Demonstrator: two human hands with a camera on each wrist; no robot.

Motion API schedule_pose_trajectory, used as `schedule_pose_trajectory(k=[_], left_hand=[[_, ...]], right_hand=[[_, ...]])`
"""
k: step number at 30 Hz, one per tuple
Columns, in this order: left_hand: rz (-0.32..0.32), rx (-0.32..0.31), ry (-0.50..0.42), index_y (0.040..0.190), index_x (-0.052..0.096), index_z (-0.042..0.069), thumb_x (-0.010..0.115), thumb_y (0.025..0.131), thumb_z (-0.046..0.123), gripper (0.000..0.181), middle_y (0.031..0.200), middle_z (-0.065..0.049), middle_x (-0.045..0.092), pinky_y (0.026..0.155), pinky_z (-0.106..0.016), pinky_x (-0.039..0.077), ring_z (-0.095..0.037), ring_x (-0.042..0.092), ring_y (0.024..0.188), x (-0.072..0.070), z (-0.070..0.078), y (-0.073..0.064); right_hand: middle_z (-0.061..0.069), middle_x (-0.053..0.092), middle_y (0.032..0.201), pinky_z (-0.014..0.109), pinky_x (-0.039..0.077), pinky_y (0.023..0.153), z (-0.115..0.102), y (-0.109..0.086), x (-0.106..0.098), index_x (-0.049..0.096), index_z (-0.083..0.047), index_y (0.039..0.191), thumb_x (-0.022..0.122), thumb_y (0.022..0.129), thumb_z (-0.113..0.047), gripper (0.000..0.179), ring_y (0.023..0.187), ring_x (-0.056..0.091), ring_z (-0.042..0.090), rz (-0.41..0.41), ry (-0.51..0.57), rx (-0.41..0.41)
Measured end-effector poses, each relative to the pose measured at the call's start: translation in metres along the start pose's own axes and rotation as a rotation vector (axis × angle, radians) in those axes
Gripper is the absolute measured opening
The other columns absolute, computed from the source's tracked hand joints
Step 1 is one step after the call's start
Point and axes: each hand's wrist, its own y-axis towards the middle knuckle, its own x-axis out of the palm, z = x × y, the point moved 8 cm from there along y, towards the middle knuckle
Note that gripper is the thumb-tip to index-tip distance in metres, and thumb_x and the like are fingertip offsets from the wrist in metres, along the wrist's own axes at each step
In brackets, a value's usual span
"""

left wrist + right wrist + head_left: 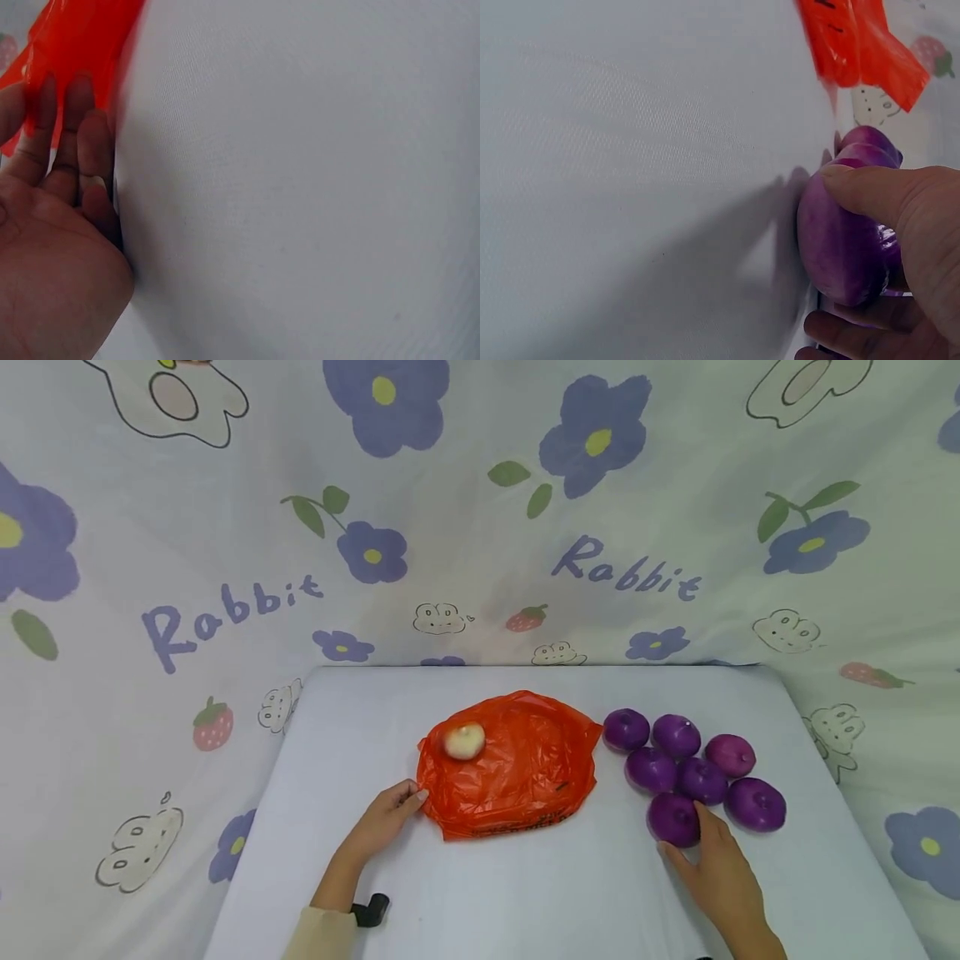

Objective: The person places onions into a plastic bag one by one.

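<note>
A red-orange plastic bag (525, 768) lies spread on the white table, with a small round cream-coloured thing (465, 742) on its upper left part. My left hand (386, 818) pinches the bag's left edge between thumb and fingers; in the left wrist view the bag (82, 45) runs up from the fingertips. On the right, my right hand (720, 877) grips the nearest round, glossy, purple onion-like vegetable (672, 818). The right wrist view shows the thumb across this purple vegetable (840, 240) and fingers under it. It stays beside the others on the table.
Several more purple vegetables (702, 779) sit close together behind and beside the right hand. The white table (495, 893) meets a patterned cloth (465, 543) at its back edge. Dark wrist gear (371, 910) shows by the left sleeve.
</note>
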Motion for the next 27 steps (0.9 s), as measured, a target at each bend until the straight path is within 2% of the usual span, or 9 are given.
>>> schedule_pose_trajectory(k=[6, 12, 17, 27], left_hand=[[-0.014, 0.006, 0.004, 0.099, 0.064, 0.012, 0.061, 0.107, 0.03, 0.02, 0.09, -0.004, 0.06, 0.078, -0.033, 0.043, -0.021, 0.054, 0.09, -0.001, 0.004, 0.009], [0.0, -0.019, 0.002, 0.098, 0.063, 0.011, 0.062, 0.107, 0.03, 0.02, 0.088, -0.004, 0.059, 0.076, -0.033, 0.044, -0.021, 0.054, 0.088, -0.001, -0.001, 0.0], [-0.003, -0.01, -0.015, 0.098, 0.063, 0.009, 0.062, 0.107, 0.029, 0.022, 0.089, -0.007, 0.06, 0.077, -0.032, 0.044, -0.022, 0.055, 0.088, -0.001, 0.003, -0.004], [0.016, 0.015, -0.017, 0.099, 0.062, 0.008, 0.06, 0.108, 0.026, 0.02, 0.09, -0.006, 0.062, 0.078, -0.031, 0.047, -0.021, 0.056, 0.089, 0.0, 0.007, 0.004]], right_hand=[[0.04, 0.045, 0.143, 0.069, 0.046, 0.094, 0.005, 0.004, 0.003, 0.034, 0.014, 0.151, 0.076, 0.096, -0.043, 0.089, 0.127, 0.049, 0.06, -0.093, -0.003, 0.088], [0.041, 0.042, 0.147, 0.069, 0.041, 0.101, 0.008, 0.002, 0.009, 0.03, 0.013, 0.154, 0.072, 0.097, -0.053, 0.097, 0.133, 0.044, 0.06, -0.179, -0.001, 0.133], [0.041, 0.038, 0.15, 0.068, 0.037, 0.107, 0.011, 0.0, 0.014, 0.024, 0.013, 0.156, 0.069, 0.096, -0.06, 0.104, 0.138, 0.038, 0.059, -0.262, 0.002, 0.182], [0.042, 0.037, 0.149, 0.068, 0.038, 0.107, 0.013, 0.003, 0.013, 0.024, 0.015, 0.155, 0.07, 0.095, -0.058, 0.104, 0.137, 0.039, 0.06, -0.276, -0.004, 0.205]])
